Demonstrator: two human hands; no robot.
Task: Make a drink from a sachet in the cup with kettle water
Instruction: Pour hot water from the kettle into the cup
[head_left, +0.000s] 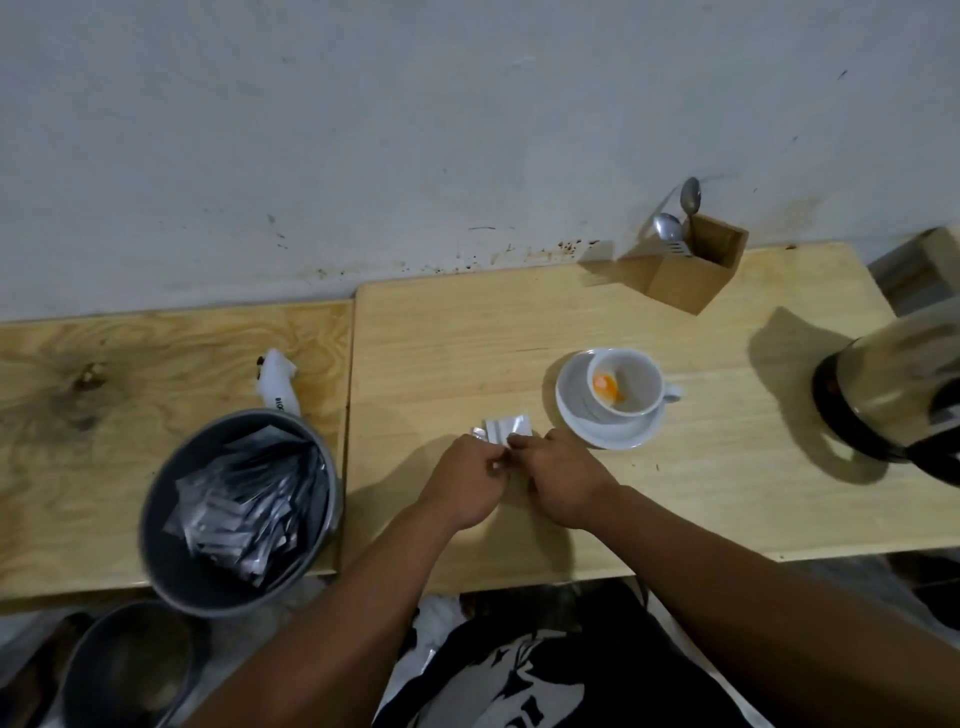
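Note:
A small silvery-white sachet (506, 429) is held just above the wooden table, pinched on its near edge by both hands. My left hand (465, 480) grips its left corner and my right hand (563, 475) grips the right side, fingertips almost touching. Just to the right stands a white cup (626, 387) on a white saucer (605, 434), with orange powder at its bottom. The glass kettle (893, 395) with a dark base stands at the right edge of the table, blurred.
A grey bucket (239, 509) full of silvery sachets sits at the left table's front edge, with a second grey bucket (130, 670) below it. A white packet (278, 384) lies behind it. A wooden holder (685, 270) with spoons stands by the wall.

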